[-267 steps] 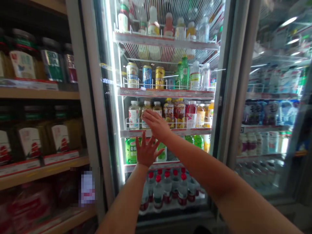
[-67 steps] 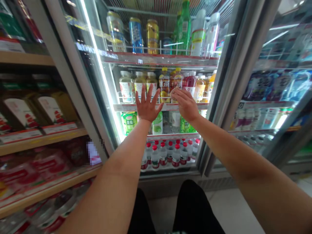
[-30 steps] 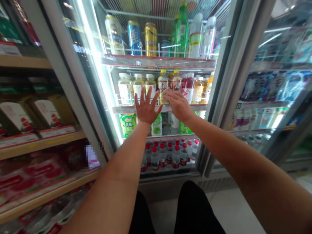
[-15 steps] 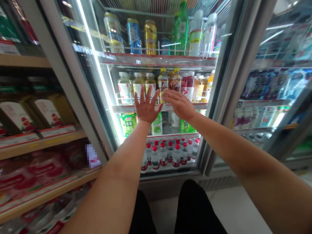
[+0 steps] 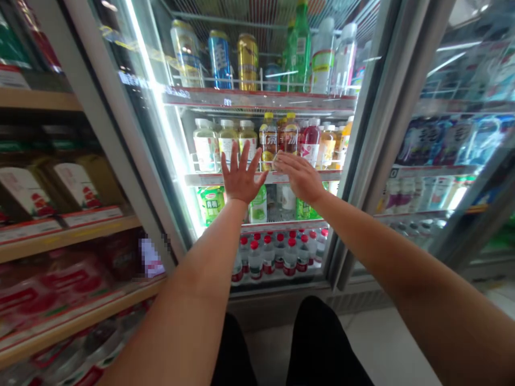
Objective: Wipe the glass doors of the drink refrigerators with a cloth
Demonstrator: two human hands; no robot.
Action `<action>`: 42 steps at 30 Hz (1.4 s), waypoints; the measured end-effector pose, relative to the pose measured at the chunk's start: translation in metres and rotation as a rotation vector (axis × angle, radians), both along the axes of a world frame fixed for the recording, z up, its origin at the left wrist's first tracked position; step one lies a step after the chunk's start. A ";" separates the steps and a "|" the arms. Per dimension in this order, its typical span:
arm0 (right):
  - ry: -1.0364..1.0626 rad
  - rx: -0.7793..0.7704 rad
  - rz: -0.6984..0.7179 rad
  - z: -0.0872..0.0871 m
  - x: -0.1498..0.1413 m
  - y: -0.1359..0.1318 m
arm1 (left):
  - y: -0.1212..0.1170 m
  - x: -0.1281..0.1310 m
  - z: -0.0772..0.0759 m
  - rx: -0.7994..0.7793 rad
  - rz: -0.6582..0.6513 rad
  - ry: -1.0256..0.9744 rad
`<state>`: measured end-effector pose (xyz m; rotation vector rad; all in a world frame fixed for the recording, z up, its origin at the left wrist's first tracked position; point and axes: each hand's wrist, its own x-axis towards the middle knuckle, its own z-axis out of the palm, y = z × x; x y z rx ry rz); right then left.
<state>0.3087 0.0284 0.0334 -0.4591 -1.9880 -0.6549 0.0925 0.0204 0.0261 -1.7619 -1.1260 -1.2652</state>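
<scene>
Head view: only one avail.
Glass door (image 5: 380,123): straight ahead, btwn hands & fridge shelves; light streaks reflect in pane, looks closed. Both hands up at it; contact prob., not certain.
L hand (image 5: 241,182): palm twd pane, fingers spread wide, thumb out to side; has hold of nothing visible. Tips overlap lower part of pale-label bottles (image 5: 204,147).
L hand, change: ~none vs half a sec ago. Vs earliest shot, higher rel. to shelves: was by green cartons (image 5: 212,206), now reaches up to bottle row.
R hand (image 5: 301,177): fingers together, slightly bent, thumb hidden. Pale patch (image 5: 277,160) at tips: cloth or reflection, can't tell, so can't say if it has hold of anything.
R hand, change: a touch right & down vs half a sec ago; tips now low btwn the dark tea bottles (image 5: 269,134), were nearer the left one. Farther right again approx 2 s back. Earliest shot: up across L hand; now the two are side by side, apart.
Meaning: reads as R hand working a small stretch of pane, L hand steadying; judgement only.
Stock: red-cap water bottles (image 5: 256,262) below, cans (image 5: 219,59) above, all behind pane; none in hand as far as seen.
Knees (image 5: 316,332): dark-clad, bottom of view, not in earliest shot; prob. lower stance or head tipped down.
</scene>
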 end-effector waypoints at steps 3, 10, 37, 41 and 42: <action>0.136 0.006 -0.016 0.007 -0.003 0.001 | 0.001 -0.001 0.000 -0.007 0.021 0.019; -0.248 -0.045 0.027 -0.042 -0.005 -0.009 | -0.001 -0.001 0.000 -0.033 0.018 0.013; -0.091 -0.012 -0.039 0.026 -0.033 0.004 | 0.002 -0.001 -0.002 0.010 0.019 0.006; 0.144 0.008 -0.081 0.045 -0.026 0.012 | 0.002 -0.001 -0.001 -0.037 0.014 0.003; 0.186 0.010 -0.087 0.046 -0.025 0.013 | 0.003 -0.001 -0.001 -0.038 0.015 0.006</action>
